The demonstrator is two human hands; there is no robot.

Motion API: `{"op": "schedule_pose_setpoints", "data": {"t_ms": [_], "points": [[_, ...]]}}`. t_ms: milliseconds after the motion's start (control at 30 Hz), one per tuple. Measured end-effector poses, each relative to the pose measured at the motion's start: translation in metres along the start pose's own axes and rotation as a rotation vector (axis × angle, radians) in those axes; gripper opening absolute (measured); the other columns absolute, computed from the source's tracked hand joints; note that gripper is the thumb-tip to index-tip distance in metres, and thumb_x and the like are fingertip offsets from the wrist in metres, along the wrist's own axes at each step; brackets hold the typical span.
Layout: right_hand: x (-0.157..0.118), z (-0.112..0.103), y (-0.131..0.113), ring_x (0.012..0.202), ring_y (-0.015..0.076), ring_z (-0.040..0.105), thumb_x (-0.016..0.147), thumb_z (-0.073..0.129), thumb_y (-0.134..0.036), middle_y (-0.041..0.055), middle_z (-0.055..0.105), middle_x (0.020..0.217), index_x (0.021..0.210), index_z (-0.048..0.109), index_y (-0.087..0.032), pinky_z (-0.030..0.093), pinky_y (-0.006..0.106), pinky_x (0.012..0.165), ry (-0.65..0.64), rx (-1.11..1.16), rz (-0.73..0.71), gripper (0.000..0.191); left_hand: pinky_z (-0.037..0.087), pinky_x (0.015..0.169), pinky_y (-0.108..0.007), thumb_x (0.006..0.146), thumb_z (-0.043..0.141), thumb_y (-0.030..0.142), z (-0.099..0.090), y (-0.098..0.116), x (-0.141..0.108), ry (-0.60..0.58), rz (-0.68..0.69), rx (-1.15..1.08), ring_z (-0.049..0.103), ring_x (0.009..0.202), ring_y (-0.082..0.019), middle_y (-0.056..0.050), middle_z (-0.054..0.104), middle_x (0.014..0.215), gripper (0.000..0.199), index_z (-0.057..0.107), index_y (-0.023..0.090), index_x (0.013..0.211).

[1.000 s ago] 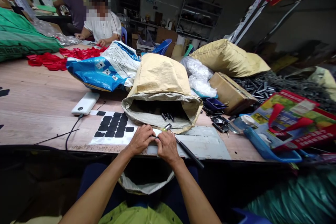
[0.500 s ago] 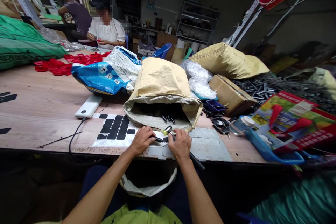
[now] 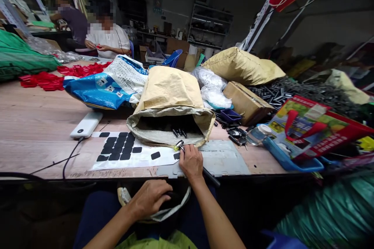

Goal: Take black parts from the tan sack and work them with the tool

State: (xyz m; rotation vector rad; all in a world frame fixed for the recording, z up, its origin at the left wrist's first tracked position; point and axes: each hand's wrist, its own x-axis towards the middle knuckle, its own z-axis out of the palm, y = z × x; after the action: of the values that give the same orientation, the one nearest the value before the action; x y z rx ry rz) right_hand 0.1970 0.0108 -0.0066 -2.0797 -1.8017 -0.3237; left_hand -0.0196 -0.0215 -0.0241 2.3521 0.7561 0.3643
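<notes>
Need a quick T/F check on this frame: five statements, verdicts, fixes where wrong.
1. The left hand is at the mouth of the lap sack. True.
2. The right hand is inside the lap sack. False: it is on the table, at the black-handled tool.
3. A black cable runs from the white device. True.
4. The red shopping bag stands at the table's left end. False: it is at the right, in a blue tray.
5. Some black pads lie apart from the main block. True.
</notes>
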Motion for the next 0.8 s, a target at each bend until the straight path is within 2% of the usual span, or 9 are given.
{"op": "schedule_pose_setpoints", "data": {"t_ms": [167,233,300,433,533,600,633,733,800], "points": [[0.0,0.0,-0.001,0.092,0.0226,0.049,0.095,0.057,-0.031,0.0066,0.06,0.097,0.096,0.059,-0.021,0.03,0.032,0.078,-0.008,-0.003,-0.006,0.011,0.052,0.085,-0.037,0.083,0.057,0.02,0.028,-0.028,-0.008,-0.189,-0.525,0.146,0.07,0.102,-0.029,-0.009,0.074,0.102,0.025,0.071,0.026,0.103],[-0.001,-0.001,-0.001,0.092,0.0226,0.049,0.095,0.057,-0.031,0.0066,0.06,0.097,0.096,0.059,-0.021,0.03,0.032,0.078,-0.008,-0.003,-0.007,0.01,0.052,0.086,-0.041,0.08,0.056,0.019,0.032,-0.037,-0.005,-0.228,-0.651,0.176,0.07,0.104,-0.031,-0.011,0.075,0.104,0.027,0.072,0.025,0.102],[-0.001,-0.001,-0.001,0.092,0.0228,0.049,0.095,0.056,-0.03,0.0065,0.06,0.097,0.096,0.059,-0.021,0.031,0.033,0.078,-0.004,0.001,-0.002,0.009,0.052,0.087,-0.045,0.078,0.057,0.02,0.033,-0.039,-0.004,-0.266,-0.708,0.187,0.071,0.104,-0.033,-0.013,0.075,0.104,0.026,0.073,0.024,0.099],[-0.002,-0.001,-0.001,0.092,0.0231,0.049,0.095,0.057,-0.029,0.0069,0.06,0.097,0.096,0.059,-0.02,0.031,0.033,0.078,0.003,0.008,-0.003,0.009,0.052,0.086,-0.045,0.074,0.063,0.024,0.019,-0.018,-0.003,-0.298,-0.63,0.172,0.07,0.102,-0.035,-0.013,0.076,0.099,0.019,0.074,0.023,0.089],[-0.002,0.0,-0.001,0.092,0.0232,0.049,0.095,0.057,-0.029,0.007,0.06,0.096,0.096,0.059,-0.02,0.031,0.033,0.078,0.005,0.008,-0.004,0.009,0.051,0.077,-0.037,0.074,0.065,0.03,-0.007,0.01,0.008,-0.32,-0.431,0.012,0.072,0.09,-0.029,-0.007,0.077,0.091,0.015,0.075,0.025,0.085],[-0.002,0.0,-0.001,0.092,0.0232,0.049,0.095,0.057,-0.029,0.0071,0.06,0.096,0.096,0.059,-0.02,0.031,0.034,0.078,0.004,0.009,-0.002,0.009,0.048,0.067,-0.03,0.081,0.06,0.035,-0.03,0.023,0.029,-0.325,-0.319,-0.186,0.069,0.072,-0.021,-0.002,0.075,0.078,0.018,0.074,0.025,0.086],[-0.002,0.0,-0.001,0.092,0.0232,0.049,0.095,0.057,-0.029,0.007,0.06,0.096,0.095,0.059,-0.02,0.031,0.034,0.078,0.002,0.011,-0.001,0.009,0.046,0.062,-0.027,0.085,0.057,0.038,-0.041,0.026,0.044,-0.295,-0.307,-0.262,0.067,0.065,-0.019,-0.001,0.074,0.073,0.022,0.073,0.023,0.086],[-0.002,0.0,-0.001,0.092,0.0233,0.049,0.094,0.057,-0.029,0.0066,0.06,0.096,0.095,0.059,-0.021,0.031,0.034,0.077,-0.003,0.017,-0.001,0.008,0.045,0.067,-0.027,0.086,0.058,0.041,-0.069,0.019,0.103,0.169,-0.362,-0.107,0.066,0.074,-0.019,-0.005,0.074,0.079,0.026,0.071,0.018,0.084],[-0.002,-0.001,0.0,0.091,0.0232,0.049,0.094,0.057,-0.029,0.0064,0.06,0.096,0.095,0.059,-0.021,0.031,0.034,0.076,-0.003,0.021,-0.002,0.008,0.045,0.072,-0.029,0.084,0.06,0.037,-0.079,0.007,0.143,0.394,-0.517,0.017,0.067,0.083,-0.022,-0.009,0.076,0.088,0.023,0.071,0.017,0.088]]}}
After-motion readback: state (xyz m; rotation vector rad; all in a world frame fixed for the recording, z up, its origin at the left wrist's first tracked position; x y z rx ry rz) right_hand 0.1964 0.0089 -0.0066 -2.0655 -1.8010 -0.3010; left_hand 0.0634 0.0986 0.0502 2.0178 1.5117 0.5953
